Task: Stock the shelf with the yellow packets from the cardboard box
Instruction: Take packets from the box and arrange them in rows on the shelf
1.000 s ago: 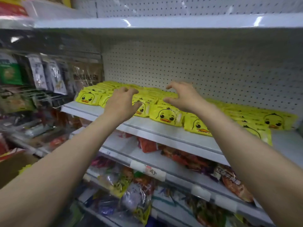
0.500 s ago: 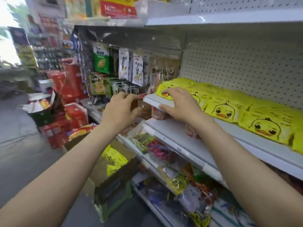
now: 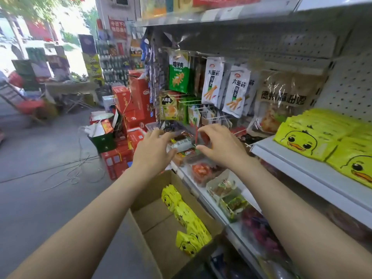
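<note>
Yellow packets (image 3: 186, 222) boxed, hands (image 3: 155, 154) (image 3: 222, 147) raised, empty

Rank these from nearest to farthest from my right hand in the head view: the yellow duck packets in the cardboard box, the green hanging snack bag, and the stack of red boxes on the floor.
From the right hand:
1. Green hanging snack bag, up and left on the peg hooks.
2. Yellow duck packets in the cardboard box, below it.
3. Red boxes, stacked on the floor far left.
</note>
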`<control>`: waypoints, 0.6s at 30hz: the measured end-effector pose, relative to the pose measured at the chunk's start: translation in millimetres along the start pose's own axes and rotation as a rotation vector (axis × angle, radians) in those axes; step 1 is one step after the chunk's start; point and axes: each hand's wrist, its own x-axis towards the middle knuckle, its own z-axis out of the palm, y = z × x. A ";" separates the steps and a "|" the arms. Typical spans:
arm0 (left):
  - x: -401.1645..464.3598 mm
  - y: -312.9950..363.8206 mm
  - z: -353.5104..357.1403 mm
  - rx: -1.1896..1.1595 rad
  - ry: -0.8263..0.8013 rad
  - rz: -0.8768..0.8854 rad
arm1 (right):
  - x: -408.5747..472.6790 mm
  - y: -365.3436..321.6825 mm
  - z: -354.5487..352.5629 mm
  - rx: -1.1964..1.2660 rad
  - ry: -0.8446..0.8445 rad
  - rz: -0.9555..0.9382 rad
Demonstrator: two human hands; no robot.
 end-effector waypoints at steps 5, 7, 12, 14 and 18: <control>53.4 -53.7 51.4 -0.006 -0.106 -0.046 | 75.2 12.0 55.8 0.009 -0.099 0.030; 70.5 -73.7 79.7 -0.018 -0.167 -0.057 | 99.5 19.1 85.0 0.013 -0.152 0.063; 107.5 -118.9 155.6 -0.058 -0.306 -0.023 | 138.7 46.2 168.0 0.031 -0.275 0.167; 119.6 -138.3 195.2 -0.083 -0.381 0.004 | 148.4 56.3 207.7 0.037 -0.322 0.233; 136.1 -179.1 277.5 -0.123 -0.554 0.058 | 155.1 67.3 294.6 0.110 -0.430 0.401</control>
